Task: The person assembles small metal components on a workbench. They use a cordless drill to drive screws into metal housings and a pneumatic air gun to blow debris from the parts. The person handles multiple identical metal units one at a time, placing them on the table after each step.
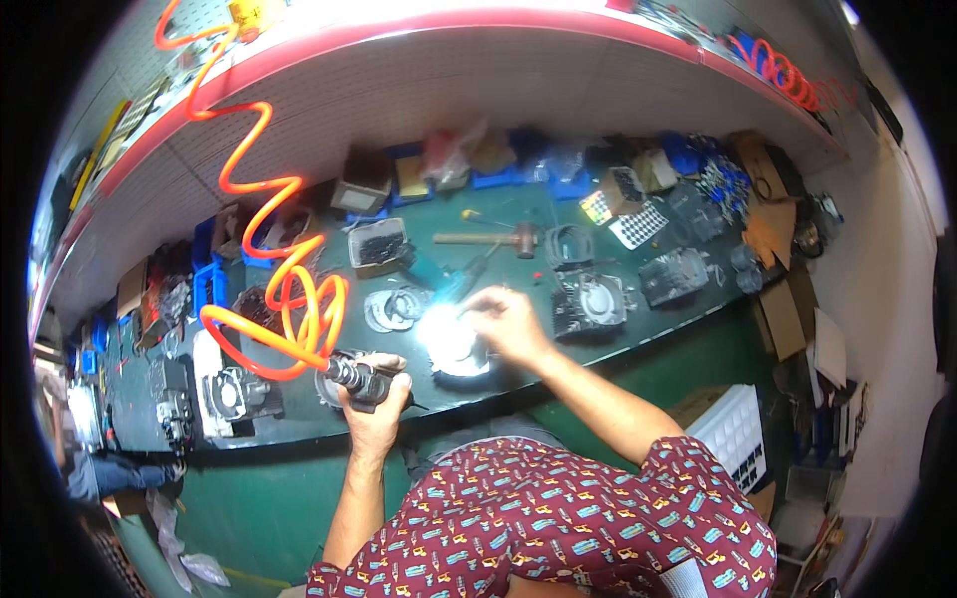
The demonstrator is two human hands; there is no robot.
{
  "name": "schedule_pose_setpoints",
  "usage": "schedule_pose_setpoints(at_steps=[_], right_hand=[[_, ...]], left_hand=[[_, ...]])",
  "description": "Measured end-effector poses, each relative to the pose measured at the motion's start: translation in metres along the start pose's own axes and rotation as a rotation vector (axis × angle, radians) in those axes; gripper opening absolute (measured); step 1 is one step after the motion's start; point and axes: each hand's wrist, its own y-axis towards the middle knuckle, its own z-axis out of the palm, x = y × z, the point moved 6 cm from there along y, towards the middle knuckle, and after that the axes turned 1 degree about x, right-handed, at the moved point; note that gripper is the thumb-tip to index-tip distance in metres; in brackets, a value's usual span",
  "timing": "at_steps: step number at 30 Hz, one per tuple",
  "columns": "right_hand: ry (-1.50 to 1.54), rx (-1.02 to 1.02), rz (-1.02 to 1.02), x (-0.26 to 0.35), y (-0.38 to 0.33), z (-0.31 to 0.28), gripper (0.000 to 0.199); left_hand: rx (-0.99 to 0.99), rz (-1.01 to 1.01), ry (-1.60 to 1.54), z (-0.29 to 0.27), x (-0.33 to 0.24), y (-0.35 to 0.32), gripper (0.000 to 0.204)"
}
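My left hand [375,424] is wrapped round a dark air screwdriver [361,383] at the table's near edge. An orange coiled air hose [261,184] runs up from the tool to the upper left. Close to the tool lies a round grey metal part, partly covered by it. My right hand [510,327] reaches over a round metal housing [455,351] that is washed out by bright light. Its fingers are pinched together at the housing's upper edge; what they hold, if anything, cannot be made out. Beyond the housing lies a teal tool [439,276], blurred by glare.
Finned motor housings [590,302] stand on the green table [329,429] at both sides. A wooden-handled hammer [524,240] and a tray of small dark parts [379,246] lie farther back. Blue bins [209,285] and cartons line the wall. At far left, another person's leg [120,476] shows.
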Motion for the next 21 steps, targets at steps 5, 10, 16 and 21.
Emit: schedule_pose_setpoints(at_steps=[5, 10, 16, 21], right_hand=[[-0.169, -0.248, 0.039, -0.089, 0.042, -0.075, 0.018], [-0.389, -0.374, -0.095, -0.16, 0.072, -0.116, 0.016], [-0.441, -0.44, 0.08, -0.178, 0.097, -0.111, 0.015], [-0.255, -0.545, 0.017, -0.216, 0.116, -0.118, 0.008]], left_hand=[[-0.078, -0.019, -0.079, -0.021, 0.004, 0.004, 0.027], [-0.239, -0.033, -0.092, -0.021, -0.009, 0.011, 0.03], [-0.339, -0.029, -0.221, -0.033, -0.006, 0.02, 0.031], [-0.42, -0.044, -0.218, -0.011, -0.018, 0.04, 0.031]])
